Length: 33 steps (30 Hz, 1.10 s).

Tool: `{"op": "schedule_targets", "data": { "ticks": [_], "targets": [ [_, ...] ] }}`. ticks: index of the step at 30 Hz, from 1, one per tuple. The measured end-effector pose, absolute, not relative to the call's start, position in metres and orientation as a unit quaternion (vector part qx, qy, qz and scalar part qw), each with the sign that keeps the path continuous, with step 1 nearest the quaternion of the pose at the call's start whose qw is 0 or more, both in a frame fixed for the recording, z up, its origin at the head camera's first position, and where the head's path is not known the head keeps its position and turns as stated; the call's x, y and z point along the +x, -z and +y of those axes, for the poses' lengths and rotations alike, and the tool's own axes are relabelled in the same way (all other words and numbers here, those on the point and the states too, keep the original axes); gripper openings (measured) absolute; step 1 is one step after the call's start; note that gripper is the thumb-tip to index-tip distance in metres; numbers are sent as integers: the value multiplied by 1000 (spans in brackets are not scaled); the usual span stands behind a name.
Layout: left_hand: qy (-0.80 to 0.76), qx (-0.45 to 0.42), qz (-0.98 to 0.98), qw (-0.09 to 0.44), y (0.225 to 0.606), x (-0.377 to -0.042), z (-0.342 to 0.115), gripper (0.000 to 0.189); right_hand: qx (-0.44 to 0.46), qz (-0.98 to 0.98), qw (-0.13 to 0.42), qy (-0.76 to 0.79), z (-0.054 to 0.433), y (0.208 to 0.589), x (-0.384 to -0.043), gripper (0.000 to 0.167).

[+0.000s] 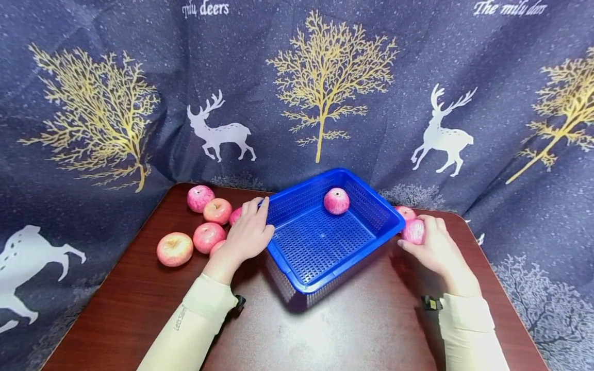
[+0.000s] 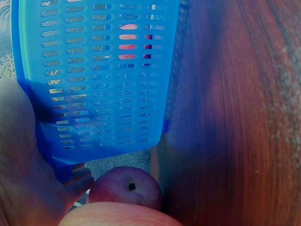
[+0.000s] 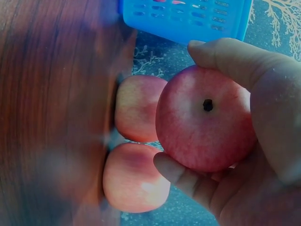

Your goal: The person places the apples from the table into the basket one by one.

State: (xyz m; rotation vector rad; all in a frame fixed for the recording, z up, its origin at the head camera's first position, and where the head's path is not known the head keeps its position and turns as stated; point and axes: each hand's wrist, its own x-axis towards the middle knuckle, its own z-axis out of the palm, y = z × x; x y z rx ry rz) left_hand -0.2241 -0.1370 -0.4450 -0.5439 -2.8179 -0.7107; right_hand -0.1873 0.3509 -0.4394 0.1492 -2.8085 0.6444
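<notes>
A blue plastic basket point(image 1: 297, 282) with slotted walls stands mid-table, its corner turned toward me. One red apple point(image 1: 336, 201) lies inside it near the back. My left hand point(image 1: 248, 230) holds the basket's left corner, fingers at the rim; in the left wrist view the palm point(image 2: 19, 183) lies along the basket's edge. To the basket's right, my right hand point(image 1: 436, 245) grips a pinkish-red apple point(image 3: 202, 117) between thumb and fingers. Two other apples, a near one point(image 3: 136, 178) and a farther one point(image 3: 138, 108), sit just beyond the held apple.
Left of the basket several apples are grouped, among them a yellowish-red one point(image 1: 175, 249) and a pink one point(image 1: 200, 198); some are partly hidden by my left hand. The brown wooden table point(image 1: 352, 330) ends at a dark blue cloth point(image 1: 287, 103) printed with deer and trees.
</notes>
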Motion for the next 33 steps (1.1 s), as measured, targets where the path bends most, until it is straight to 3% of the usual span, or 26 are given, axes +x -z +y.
{"op": "schedule_targets", "data": {
  "ticks": [33],
  "targets": [
    [241,-176,-951,84,445,-223,-137,77,50,-963,165,-208,354,424,-181,79]
  ]
}}
